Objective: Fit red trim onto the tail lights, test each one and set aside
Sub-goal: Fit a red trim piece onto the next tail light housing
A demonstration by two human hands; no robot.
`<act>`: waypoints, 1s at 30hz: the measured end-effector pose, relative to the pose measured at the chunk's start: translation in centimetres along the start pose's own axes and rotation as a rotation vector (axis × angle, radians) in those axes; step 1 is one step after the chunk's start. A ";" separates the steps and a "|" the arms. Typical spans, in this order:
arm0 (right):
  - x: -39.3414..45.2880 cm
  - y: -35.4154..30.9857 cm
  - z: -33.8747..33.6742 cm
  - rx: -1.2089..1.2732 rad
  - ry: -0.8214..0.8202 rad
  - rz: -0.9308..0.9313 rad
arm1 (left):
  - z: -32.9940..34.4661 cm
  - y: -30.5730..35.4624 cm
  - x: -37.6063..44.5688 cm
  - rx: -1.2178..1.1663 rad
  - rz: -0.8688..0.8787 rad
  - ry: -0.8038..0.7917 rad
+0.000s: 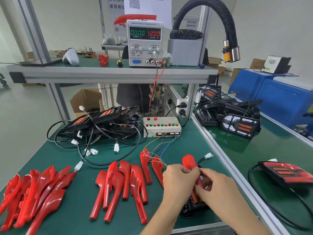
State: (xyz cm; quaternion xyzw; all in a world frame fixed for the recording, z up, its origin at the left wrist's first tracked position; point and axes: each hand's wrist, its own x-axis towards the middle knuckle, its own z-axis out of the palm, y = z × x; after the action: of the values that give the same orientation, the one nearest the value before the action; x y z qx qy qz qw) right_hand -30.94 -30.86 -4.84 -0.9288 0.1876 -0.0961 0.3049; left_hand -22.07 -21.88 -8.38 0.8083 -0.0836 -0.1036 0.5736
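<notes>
My left hand (177, 180) and my right hand (218, 189) meet over a black tail light (193, 206) near the front of the green mat. Both grip a red trim piece (189, 161) that stands on that light; its rounded top sticks up above my fingers. The light's lead ends in a white plug (208, 156) behind my hands. Two groups of loose red trims (128, 184) (33, 190) lie to the left. A pile of untrimmed tail lights (105, 122) with cables sits at the back left. One trimmed light (288, 173) lies on the right-hand table.
A test box (161, 127) with coloured buttons trails thin wires toward my hands. A power supply (144, 43) on the shelf reads 0.000 A and 12.00 V. More tail lights (237, 122) lie on the right table, beside a blue machine (277, 99).
</notes>
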 end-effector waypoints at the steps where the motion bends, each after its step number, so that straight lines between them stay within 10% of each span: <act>1: 0.3 0.3 0.1 -0.026 0.014 0.007 | 0.3 0.1 0.2 0.025 0.015 -0.007; 11: 1.9 3.7 -1.5 -0.002 -0.049 0.122 | -2.0 -3.4 1.5 0.560 0.095 0.045; 30: 1.5 4.5 -0.6 -0.412 -0.034 0.017 | -0.8 -2.0 6.0 0.643 0.130 -0.086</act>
State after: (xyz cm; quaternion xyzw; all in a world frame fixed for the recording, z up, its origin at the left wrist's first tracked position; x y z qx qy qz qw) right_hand -31.04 -35.15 -7.01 -0.9713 0.2060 -0.0372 0.1126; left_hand -16.06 -22.04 -10.45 0.9357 -0.1875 -0.0692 0.2906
